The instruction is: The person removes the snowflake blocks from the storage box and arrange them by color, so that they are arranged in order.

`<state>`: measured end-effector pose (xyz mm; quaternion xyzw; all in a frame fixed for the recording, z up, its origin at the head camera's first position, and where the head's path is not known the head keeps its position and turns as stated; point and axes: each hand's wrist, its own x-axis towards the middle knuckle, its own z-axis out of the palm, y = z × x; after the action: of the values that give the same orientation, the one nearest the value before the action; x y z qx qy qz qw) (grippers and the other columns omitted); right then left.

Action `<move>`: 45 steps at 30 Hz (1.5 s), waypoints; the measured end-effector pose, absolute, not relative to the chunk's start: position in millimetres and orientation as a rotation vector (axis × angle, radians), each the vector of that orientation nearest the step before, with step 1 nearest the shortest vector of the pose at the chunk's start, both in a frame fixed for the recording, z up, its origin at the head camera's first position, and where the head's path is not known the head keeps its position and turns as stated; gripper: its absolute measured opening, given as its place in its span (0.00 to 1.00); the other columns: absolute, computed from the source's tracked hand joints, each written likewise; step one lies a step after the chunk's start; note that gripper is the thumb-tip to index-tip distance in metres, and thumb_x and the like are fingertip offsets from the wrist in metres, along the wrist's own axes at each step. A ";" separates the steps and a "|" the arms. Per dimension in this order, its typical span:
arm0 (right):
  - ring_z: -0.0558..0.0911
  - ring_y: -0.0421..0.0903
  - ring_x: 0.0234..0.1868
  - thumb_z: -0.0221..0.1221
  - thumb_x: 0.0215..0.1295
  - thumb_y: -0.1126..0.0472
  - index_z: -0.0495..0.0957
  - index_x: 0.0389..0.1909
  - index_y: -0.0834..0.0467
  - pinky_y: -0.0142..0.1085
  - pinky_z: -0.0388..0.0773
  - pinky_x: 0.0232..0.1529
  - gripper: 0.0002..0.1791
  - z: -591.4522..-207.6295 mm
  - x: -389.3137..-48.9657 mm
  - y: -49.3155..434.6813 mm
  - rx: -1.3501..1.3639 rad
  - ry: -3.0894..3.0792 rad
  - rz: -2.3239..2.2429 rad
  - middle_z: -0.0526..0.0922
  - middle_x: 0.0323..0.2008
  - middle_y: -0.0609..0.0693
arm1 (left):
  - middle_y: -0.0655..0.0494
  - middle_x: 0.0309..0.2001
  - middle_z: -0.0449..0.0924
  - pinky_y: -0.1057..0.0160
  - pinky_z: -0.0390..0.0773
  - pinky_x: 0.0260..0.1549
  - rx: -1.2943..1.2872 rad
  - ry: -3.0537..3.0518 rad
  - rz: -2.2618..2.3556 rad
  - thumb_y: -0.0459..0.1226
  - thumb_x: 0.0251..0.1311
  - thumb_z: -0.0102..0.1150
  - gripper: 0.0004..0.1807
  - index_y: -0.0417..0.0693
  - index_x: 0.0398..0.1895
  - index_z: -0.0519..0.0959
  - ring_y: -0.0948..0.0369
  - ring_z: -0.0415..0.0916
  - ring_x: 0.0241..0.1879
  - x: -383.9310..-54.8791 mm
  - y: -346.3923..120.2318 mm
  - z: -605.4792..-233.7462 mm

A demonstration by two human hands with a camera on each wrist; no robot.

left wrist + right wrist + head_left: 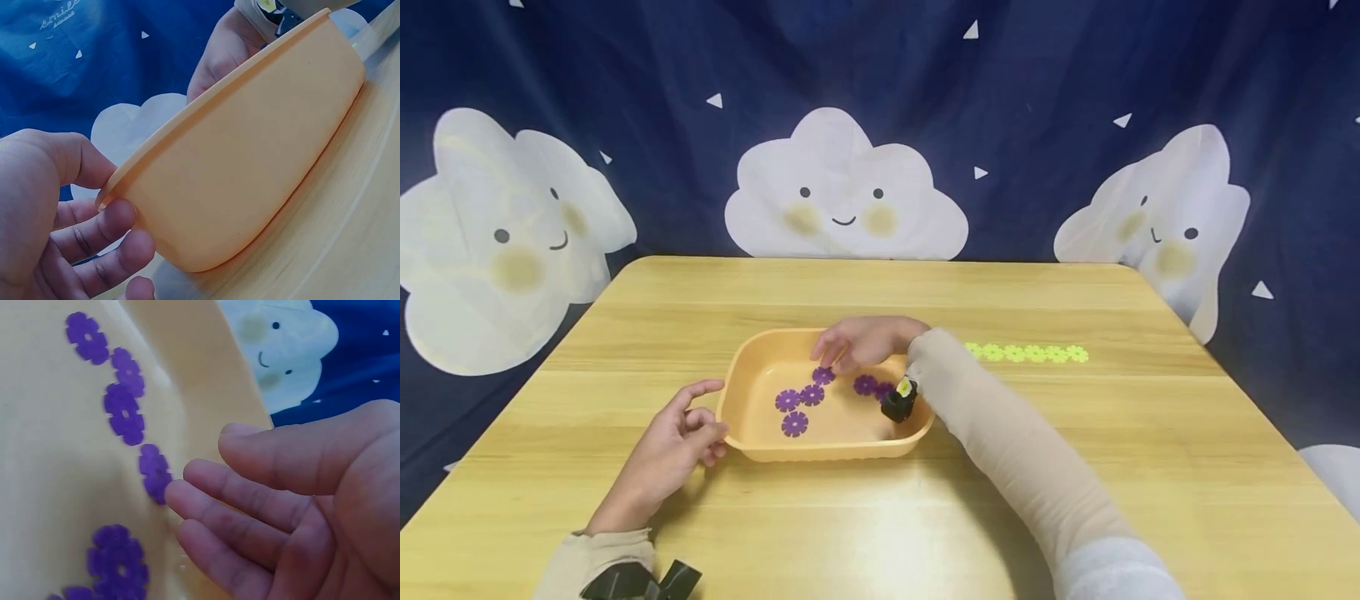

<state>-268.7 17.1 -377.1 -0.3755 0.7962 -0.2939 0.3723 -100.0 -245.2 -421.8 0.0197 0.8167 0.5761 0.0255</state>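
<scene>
An orange plastic basin stands on the table, with several purple snowflake discs lying flat on its floor. My left hand pinches the basin's left rim; in the left wrist view the thumb lies over the rim and the fingers sit under it. My right hand reaches over the far rim into the basin, fingers loosely bent and holding nothing. Seen from the right wrist, its fingertips are right at one purple disc, while a larger-looking disc lies lower in that view.
A straight row of yellow-green snowflake discs lies on the wooden table to the right of the basin, partly covered by my right sleeve. A dark blue curtain with smiling clouds hangs behind the table.
</scene>
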 end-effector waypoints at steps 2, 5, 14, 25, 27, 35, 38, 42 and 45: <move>0.71 0.46 0.61 0.54 0.67 0.71 0.68 0.64 0.61 0.34 0.70 0.60 0.24 -380.5 -267.0 15.4 -0.941 2.030 -0.750 0.73 0.61 0.54 | 0.46 0.32 0.76 0.62 0.79 0.28 0.056 2.517 1.780 0.27 0.65 0.51 0.31 0.43 0.70 0.56 0.54 0.77 0.30 -100.3 -245.5 -422.7; 0.71 0.46 0.62 0.56 0.66 0.70 0.69 0.63 0.59 0.35 0.71 0.59 0.24 -385.5 -264.4 12.2 -0.912 2.009 -0.744 0.73 0.61 0.52 | 0.47 0.32 0.76 0.62 0.79 0.28 0.041 2.503 1.778 0.28 0.65 0.51 0.32 0.44 0.71 0.55 0.54 0.77 0.30 -98.6 -247.4 -424.0; 0.73 0.45 0.59 0.63 0.60 0.71 0.71 0.62 0.56 0.35 0.71 0.58 0.28 -386.0 -261.0 7.4 -0.950 2.076 -0.636 0.76 0.58 0.50 | 0.47 0.32 0.76 0.62 0.79 0.28 0.054 2.515 1.771 0.28 0.66 0.50 0.31 0.44 0.71 0.54 0.54 0.76 0.30 -96.7 -251.0 -424.7; 0.74 0.43 0.52 0.64 0.55 0.75 0.77 0.55 0.54 0.31 0.75 0.50 0.27 -388.3 -263.8 9.6 -1.025 2.065 -0.609 0.75 0.51 0.48 | 0.47 0.32 0.75 0.62 0.79 0.27 0.070 2.509 1.789 0.28 0.65 0.51 0.31 0.44 0.70 0.55 0.55 0.76 0.30 -100.0 -248.0 -424.4; 0.74 0.43 0.52 0.65 0.54 0.76 0.78 0.54 0.54 0.30 0.75 0.50 0.26 -389.7 -264.2 9.3 -1.056 2.072 -0.605 0.76 0.50 0.47 | 0.46 0.32 0.75 0.62 0.79 0.27 0.072 2.514 1.785 0.28 0.65 0.51 0.31 0.44 0.70 0.55 0.55 0.76 0.30 -100.5 -247.4 -424.1; 0.76 0.44 0.44 0.66 0.51 0.79 0.80 0.49 0.56 0.30 0.78 0.44 0.25 -392.7 -262.7 5.4 -1.094 2.111 -0.569 0.76 0.44 0.50 | 0.46 0.32 0.75 0.63 0.79 0.27 0.070 2.524 1.773 0.28 0.65 0.51 0.31 0.43 0.70 0.55 0.55 0.76 0.29 -100.8 -245.7 -422.3; 0.75 0.43 0.42 0.67 0.49 0.78 0.79 0.49 0.57 0.29 0.77 0.43 0.25 -393.7 -262.2 4.6 -1.111 2.124 -0.546 0.76 0.41 0.50 | 0.46 0.32 0.75 0.63 0.79 0.27 0.075 2.520 1.774 0.28 0.65 0.51 0.31 0.43 0.70 0.55 0.55 0.76 0.29 -100.8 -245.5 -421.8; 0.75 0.42 0.42 0.68 0.49 0.77 0.80 0.46 0.57 0.28 0.76 0.44 0.22 -395.5 -261.8 3.9 -1.128 2.151 -0.513 0.76 0.38 0.48 | 0.46 0.31 0.75 0.63 0.78 0.27 0.075 2.520 1.775 0.28 0.65 0.51 0.31 0.43 0.70 0.55 0.55 0.75 0.29 -100.8 -245.4 -422.3; 0.75 0.41 0.42 0.68 0.49 0.77 0.80 0.43 0.57 0.27 0.75 0.45 0.20 -395.7 -260.7 3.3 -1.123 2.169 -0.487 0.77 0.38 0.47 | 0.47 0.31 0.75 0.63 0.79 0.27 0.067 2.521 1.771 0.28 0.65 0.51 0.31 0.44 0.70 0.55 0.55 0.76 0.29 -100.7 -245.7 -423.3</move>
<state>-260.7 3.3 -395.7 -0.4273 0.8252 -0.1851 0.3197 -100.7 -245.7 -423.3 0.0217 0.8176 0.5746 0.0301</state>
